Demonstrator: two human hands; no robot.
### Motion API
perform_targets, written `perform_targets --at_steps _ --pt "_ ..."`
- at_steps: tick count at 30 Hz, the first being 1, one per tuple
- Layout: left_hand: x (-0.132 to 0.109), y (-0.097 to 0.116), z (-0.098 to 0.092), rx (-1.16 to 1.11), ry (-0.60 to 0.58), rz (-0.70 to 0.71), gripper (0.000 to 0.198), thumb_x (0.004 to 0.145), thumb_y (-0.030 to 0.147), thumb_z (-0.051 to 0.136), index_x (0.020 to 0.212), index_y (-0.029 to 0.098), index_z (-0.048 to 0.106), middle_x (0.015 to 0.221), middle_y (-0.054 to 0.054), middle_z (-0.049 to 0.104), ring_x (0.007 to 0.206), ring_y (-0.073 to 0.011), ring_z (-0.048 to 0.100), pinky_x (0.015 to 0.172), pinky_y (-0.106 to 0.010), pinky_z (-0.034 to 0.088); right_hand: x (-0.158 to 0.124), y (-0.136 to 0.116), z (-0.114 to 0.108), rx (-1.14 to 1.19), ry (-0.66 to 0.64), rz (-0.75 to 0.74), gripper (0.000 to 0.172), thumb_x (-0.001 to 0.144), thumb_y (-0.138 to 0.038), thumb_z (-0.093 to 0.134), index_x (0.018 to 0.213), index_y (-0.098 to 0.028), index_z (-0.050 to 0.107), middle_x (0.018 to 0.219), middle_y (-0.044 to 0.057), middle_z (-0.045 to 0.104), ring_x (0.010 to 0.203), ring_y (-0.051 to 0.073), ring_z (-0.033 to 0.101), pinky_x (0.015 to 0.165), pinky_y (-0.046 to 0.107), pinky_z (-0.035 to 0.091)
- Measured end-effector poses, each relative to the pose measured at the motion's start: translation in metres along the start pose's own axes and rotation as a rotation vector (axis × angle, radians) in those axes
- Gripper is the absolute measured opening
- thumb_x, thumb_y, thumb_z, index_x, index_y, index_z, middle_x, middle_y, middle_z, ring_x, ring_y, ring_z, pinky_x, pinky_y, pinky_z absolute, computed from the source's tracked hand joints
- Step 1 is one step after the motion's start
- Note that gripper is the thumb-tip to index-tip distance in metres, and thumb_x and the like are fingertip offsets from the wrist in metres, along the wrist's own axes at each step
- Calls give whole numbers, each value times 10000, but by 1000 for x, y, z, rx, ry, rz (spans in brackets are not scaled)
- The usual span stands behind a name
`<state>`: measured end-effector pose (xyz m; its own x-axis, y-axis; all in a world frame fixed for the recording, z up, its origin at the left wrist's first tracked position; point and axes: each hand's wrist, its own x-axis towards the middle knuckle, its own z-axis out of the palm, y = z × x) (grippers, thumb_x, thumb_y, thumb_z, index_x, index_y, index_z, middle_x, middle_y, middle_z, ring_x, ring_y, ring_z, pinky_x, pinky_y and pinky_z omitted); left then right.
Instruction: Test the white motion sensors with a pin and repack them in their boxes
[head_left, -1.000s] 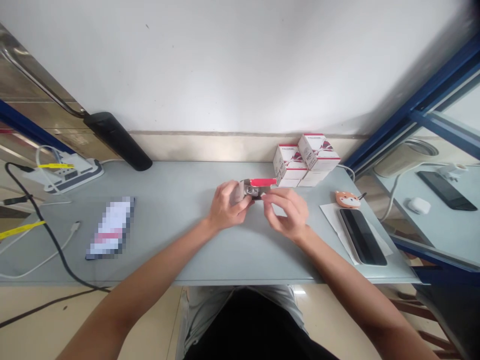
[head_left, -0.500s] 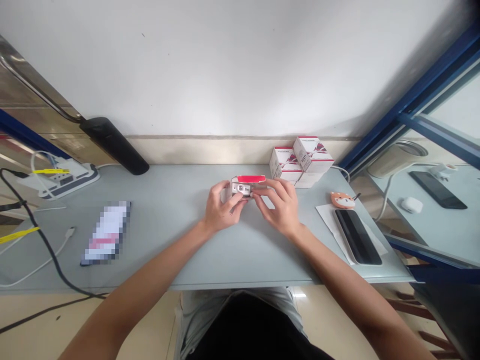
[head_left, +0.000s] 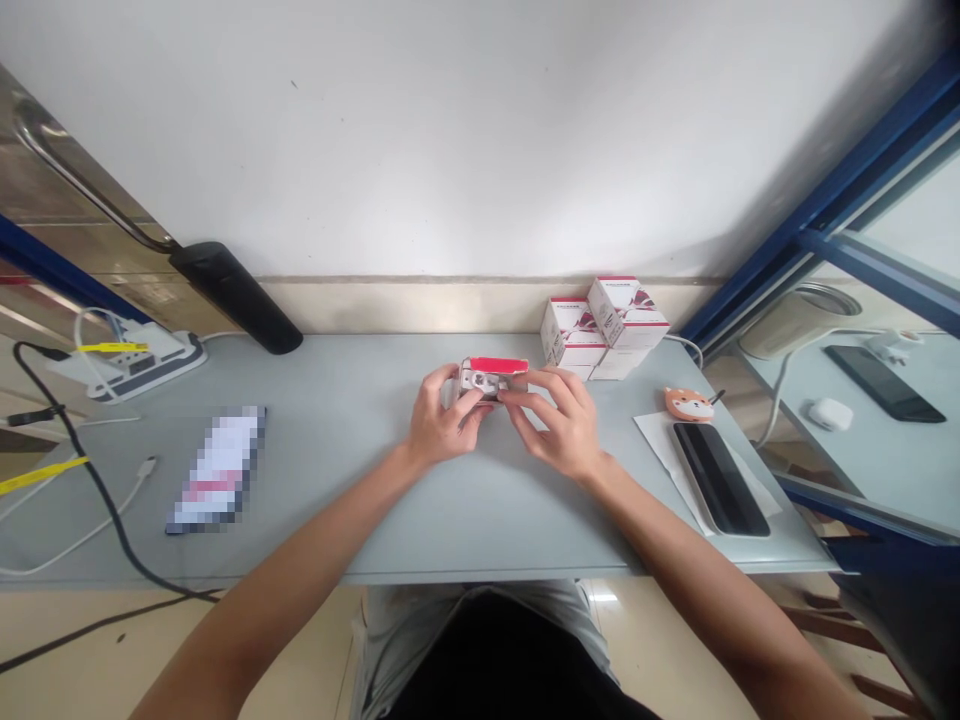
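Observation:
My left hand (head_left: 439, 420) and my right hand (head_left: 559, 420) meet over the middle of the grey table (head_left: 360, 500). Between them they grip a small white box with a red top flap (head_left: 493, 374), open at the end that faces me. My left fingers wrap its left side. The fingertips of my right hand pinch at its right end and front opening. Something small and metallic shows inside the opening; I cannot make out what it is.
A stack of red-and-white boxes (head_left: 604, 326) stands at the back right. A black phone (head_left: 720, 478) on white paper and an orange animal-shaped item (head_left: 688, 404) lie at the right. A blurred card (head_left: 217, 468), cables (head_left: 90, 480) and a power strip (head_left: 139, 358) lie at the left.
The red flap, which stuck out to the right, now lies over the top of the box. My right hand has moved in to the box's front.

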<state>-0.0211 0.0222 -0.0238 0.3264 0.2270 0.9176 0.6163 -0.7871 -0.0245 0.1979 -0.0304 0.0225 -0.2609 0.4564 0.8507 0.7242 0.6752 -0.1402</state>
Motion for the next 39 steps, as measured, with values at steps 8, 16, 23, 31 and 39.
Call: perform_targets --at_steps 8,16,23,31,39 --pt "2 4 0 -12 11 56 472 795 158 807 1209 300 631 1370 -132 494 1184 -284 624 912 -417 583 5 -3 -2 -29 86 59 210 900 -130 726 1060 -266 725 1107 76 736 994 251 666 860 408 563" --pt "6 3 0 -31 19 -16 485 815 172 800 1248 263 602 1348 -145 479 1189 -279 608 904 -400 591 5 -3 -4 46 -48 60 254 910 -125 704 1125 -259 723 1240 88 714 1104 276 632 937 436 573" --pt "6 0 0 -37 12 -45 509 825 189 793 1280 282 583 1341 -136 494 1163 -281 617 897 -419 588 3 -2 0 3 -106 76 350 975 -157 644 1312 -250 659 1309 100 693 1155 279 617 979 437 566" --pt "6 1 0 -51 12 -66 508 824 178 793 1273 284 582 1329 -132 503 1167 -283 614 895 -429 588 4 -1 0 6 -158 101 282 998 -187 617 1264 -258 674 1329 107 651 1150 289 609 958 458 572" --pt "5 -4 3 -167 93 -72 694 809 183 820 1395 306 469 1313 -116 519 1136 -263 654 884 -412 600 -3 -9 7 153 -128 203 462 1025 -227 574 1477 -294 503 1448 157 522 1303 307 584 994 503 601"
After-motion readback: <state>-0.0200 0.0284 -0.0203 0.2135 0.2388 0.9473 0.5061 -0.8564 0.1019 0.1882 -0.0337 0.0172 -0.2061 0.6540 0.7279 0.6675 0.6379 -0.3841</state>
